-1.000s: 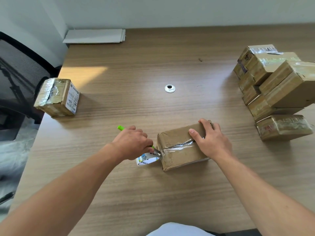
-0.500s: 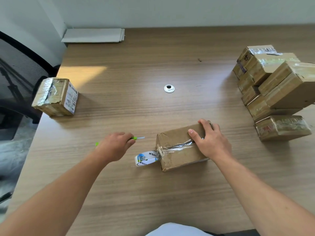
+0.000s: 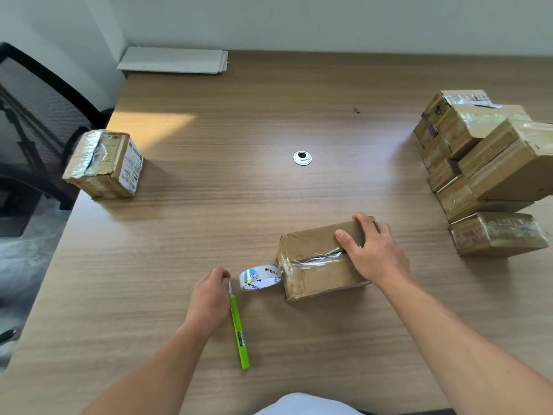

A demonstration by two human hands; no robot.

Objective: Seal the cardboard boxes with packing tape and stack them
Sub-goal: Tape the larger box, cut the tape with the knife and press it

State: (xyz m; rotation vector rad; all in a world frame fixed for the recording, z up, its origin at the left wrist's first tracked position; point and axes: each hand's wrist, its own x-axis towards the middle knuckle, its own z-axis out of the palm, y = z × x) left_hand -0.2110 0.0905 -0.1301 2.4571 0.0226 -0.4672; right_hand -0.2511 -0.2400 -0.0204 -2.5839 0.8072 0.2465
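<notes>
A brown cardboard box (image 3: 317,265) lies on the wooden table (image 3: 239,121) in front of me, with clear tape along its top seam and over its left end. My right hand (image 3: 374,253) grips the box from above, fingers curled over its far edge. A white tape roll (image 3: 260,278) stands on edge against the box's left end. A green utility knife (image 3: 239,327) lies on the table, tail toward me. My left hand (image 3: 209,295) sits beside it, curled fingertips pinching its blade end.
Several taped boxes (image 3: 493,163) are piled at the right edge. One taped box with a label (image 3: 104,164) stands at the left edge. A metal grommet (image 3: 302,158) sits mid-table, grey sheets (image 3: 173,59) at the back, and a black chair (image 3: 36,115) to the left.
My left hand drew the knife away from the box's left end, swung it round and lowered it to the table near me. The right hand and the box stayed put.
</notes>
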